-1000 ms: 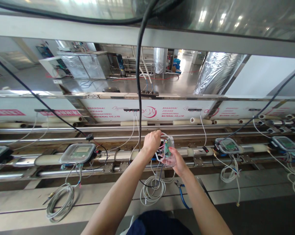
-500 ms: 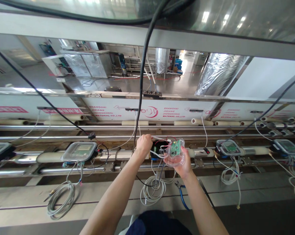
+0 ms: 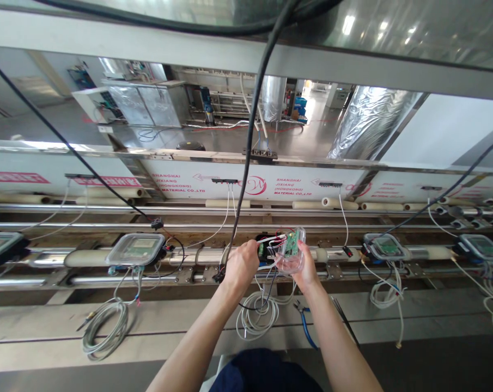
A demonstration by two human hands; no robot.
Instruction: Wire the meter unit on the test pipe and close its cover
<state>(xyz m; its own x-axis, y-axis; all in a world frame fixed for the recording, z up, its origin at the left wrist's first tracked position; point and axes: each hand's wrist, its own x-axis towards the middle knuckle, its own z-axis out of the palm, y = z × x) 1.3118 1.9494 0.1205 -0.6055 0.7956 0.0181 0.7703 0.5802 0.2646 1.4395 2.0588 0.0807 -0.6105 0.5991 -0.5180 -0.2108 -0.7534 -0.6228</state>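
My right hand (image 3: 307,267) grips a clear plastic cover (image 3: 291,265) with a green circuit board (image 3: 292,242) inside, tilted up over the rail. Red, black and white wires run from the board into an open black box base (image 3: 263,249) beside it. My left hand (image 3: 242,265) is closed at the left side of that base, fingers curled. A white cable (image 3: 271,239) stretches between its fingertips and the board. What the left fingers grip is hidden behind the hand.
Closed meter boxes (image 3: 135,249) sit along the metal rollers on both sides. Coiled grey cables (image 3: 105,329) and blue-handled cutters (image 3: 307,326) lie on the front ledge. A thick black cable (image 3: 252,120) hangs down in front of me.
My left hand has moved down from above the base to its left side. The right hand still holds the cover, turned slightly more upright. The view has shifted slightly.
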